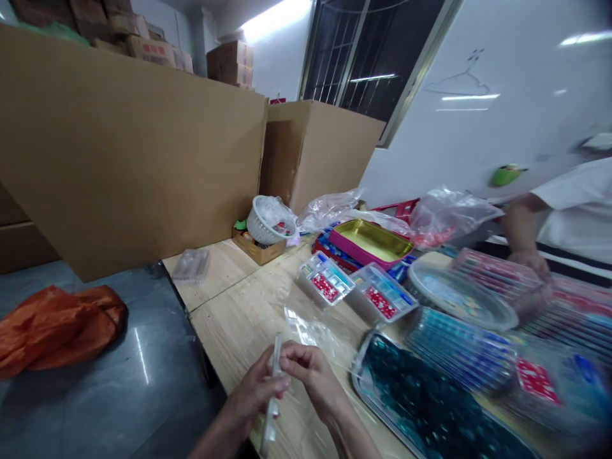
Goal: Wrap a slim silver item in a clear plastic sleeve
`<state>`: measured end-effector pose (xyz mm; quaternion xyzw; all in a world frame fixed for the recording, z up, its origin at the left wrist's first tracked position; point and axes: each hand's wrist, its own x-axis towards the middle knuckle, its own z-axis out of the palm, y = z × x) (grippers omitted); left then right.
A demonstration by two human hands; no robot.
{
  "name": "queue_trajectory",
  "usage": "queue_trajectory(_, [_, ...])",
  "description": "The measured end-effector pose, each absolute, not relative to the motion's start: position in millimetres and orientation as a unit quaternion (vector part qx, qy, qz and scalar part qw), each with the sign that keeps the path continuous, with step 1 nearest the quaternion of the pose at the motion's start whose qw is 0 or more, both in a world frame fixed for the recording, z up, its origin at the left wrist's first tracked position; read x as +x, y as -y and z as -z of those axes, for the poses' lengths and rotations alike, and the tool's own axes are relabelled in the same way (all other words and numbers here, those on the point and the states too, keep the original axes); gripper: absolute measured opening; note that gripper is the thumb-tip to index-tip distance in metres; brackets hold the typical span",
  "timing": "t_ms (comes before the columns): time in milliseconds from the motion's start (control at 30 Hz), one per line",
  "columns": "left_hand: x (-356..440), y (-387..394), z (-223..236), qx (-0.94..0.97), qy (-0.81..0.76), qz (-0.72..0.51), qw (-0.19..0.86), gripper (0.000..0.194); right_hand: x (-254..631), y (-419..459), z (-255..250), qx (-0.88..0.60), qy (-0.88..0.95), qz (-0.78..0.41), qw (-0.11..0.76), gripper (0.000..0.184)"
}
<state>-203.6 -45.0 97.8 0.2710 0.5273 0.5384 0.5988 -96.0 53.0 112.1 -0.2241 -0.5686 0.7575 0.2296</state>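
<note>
My left hand [255, 389] and my right hand [308, 373] meet low in the view over the wooden table [239, 306]. Both pinch a thin flat clear packet [272, 389] held edge-on, upright between the fingers. Clear plastic film [310, 331] lies on the table just beyond my hands. Two clear plastic boxes with red and blue contents [325, 279] [382, 296] sit further out.
A pink tray with a gold inside [370, 241], a white basket [268, 220], stacks of patterned trays [454, 347] and plastic bags crowd the table's right. Big cardboard sheets [119, 140] stand behind. An orange bag [57, 325] lies on the floor. Another person's arm [521, 236] reaches in at right.
</note>
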Motion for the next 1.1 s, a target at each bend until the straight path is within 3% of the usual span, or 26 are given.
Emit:
queue_trajectory(300, [-200, 41, -90, 0.212, -0.484, -0.555, 0.643, 0.073, -93, -51, -118, -0.259, 0.563, -0.744, 0.25, 0.011])
queue_trajectory(400, [-203, 41, -87, 0.186, -0.462, -0.582, 0.643, 0.064, -87, -62, -117, -0.293, 0.554, -0.727, 0.28, 0.009])
queue_trajectory(667, [-209, 46, -90, 0.24, -0.532, -0.557, 0.591, 0.075, -78, -108, -134, -0.409, 0.566, -0.599, 0.393, 0.032])
queue_trajectory(900, [-203, 42, -96, 0.245, -0.527, -0.541, 0.608, 0.075, -95, -73, -126, -0.276, 0.611, -0.698, 0.252, 0.031])
queue_trajectory(1100, [-201, 41, -95, 0.247, -0.521, -0.54, 0.613, 0.069, -97, -59, -115, -0.244, 0.575, -0.743, 0.242, 0.023])
